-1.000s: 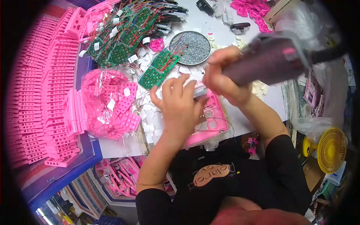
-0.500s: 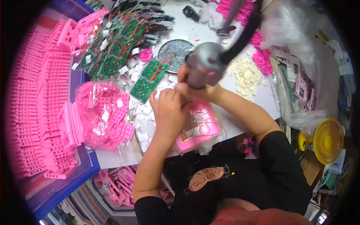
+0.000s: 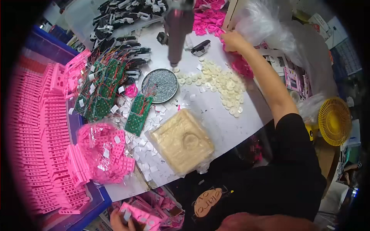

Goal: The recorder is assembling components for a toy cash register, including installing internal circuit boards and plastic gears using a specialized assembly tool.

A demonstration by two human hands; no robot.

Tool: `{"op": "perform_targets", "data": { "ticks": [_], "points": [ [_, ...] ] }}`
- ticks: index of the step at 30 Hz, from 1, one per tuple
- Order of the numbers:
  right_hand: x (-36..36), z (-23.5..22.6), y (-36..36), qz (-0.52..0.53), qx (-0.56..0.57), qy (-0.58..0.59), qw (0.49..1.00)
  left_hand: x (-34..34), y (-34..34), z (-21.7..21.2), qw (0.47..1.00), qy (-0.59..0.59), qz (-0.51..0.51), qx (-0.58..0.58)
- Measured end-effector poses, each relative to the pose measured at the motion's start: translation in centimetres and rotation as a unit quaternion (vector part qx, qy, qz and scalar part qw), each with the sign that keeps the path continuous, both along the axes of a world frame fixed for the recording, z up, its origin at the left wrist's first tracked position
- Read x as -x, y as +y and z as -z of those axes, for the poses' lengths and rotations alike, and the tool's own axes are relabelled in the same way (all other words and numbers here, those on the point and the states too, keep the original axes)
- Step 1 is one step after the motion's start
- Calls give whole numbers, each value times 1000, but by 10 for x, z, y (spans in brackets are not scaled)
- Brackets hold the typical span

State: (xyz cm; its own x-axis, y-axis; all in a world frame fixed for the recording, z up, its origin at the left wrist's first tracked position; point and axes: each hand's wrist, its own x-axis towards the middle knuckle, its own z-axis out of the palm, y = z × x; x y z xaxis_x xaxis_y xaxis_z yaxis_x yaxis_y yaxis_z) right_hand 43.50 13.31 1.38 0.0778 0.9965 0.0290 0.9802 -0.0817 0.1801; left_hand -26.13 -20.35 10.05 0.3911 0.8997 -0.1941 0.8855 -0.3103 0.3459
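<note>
At the lower left, my left hand (image 3: 120,221) grips a pink plastic panel (image 3: 142,216) above a bin of similar pink parts. My right hand (image 3: 235,41) reaches to the back right, its fingers bent down at a pile of bright pink ring-like parts (image 3: 209,20); whatever is at the fingertips is hidden. Between my arms on the white table lies a tan padded block (image 3: 179,144) wrapped in clear plastic, with a round hollow in its top. An electric screwdriver (image 3: 178,36) hangs point down over the table, touched by neither hand.
A round tin (image 3: 177,86) of small screws stands mid-table, near a green circuit board (image 3: 138,116) and cream discs (image 3: 219,82). Wired boards (image 3: 102,88), bagged pink keypads (image 3: 106,154) and stacked pink panels (image 3: 50,138) fill the left. A yellow fan (image 3: 334,121) stands right.
The pink case has left the padded block, and my right hand has let go of the screwdriver. My left hand has moved down left onto a pink panel; my right has reached back right.
</note>
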Motion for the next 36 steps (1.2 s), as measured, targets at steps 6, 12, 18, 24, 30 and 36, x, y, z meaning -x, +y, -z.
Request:
{"op": "perform_targets", "data": {
  "ticks": [6,12,18,24,30,36],
  "points": [
    [-15,4,-5,-58,-74,31,995,-96,-20,3,991,-14,-130,-14],
    [141,-33,-127,-120,49,607,784,-270,77,76,889,-447,-92,48],
    [204,-33,-206,-103,158,661,726,-290,110,95,757,-573,-133,283],
    [213,-22,-198,-436,32,498,749,-261,112,92,743,-515,-72,421],
    [222,13,-209,-358,-86,351,861,-254,93,92,954,-291,-59,-47],
    [239,26,-212,-319,-12,242,916,-253,77,113,954,-220,141,-147]
  ]
}}
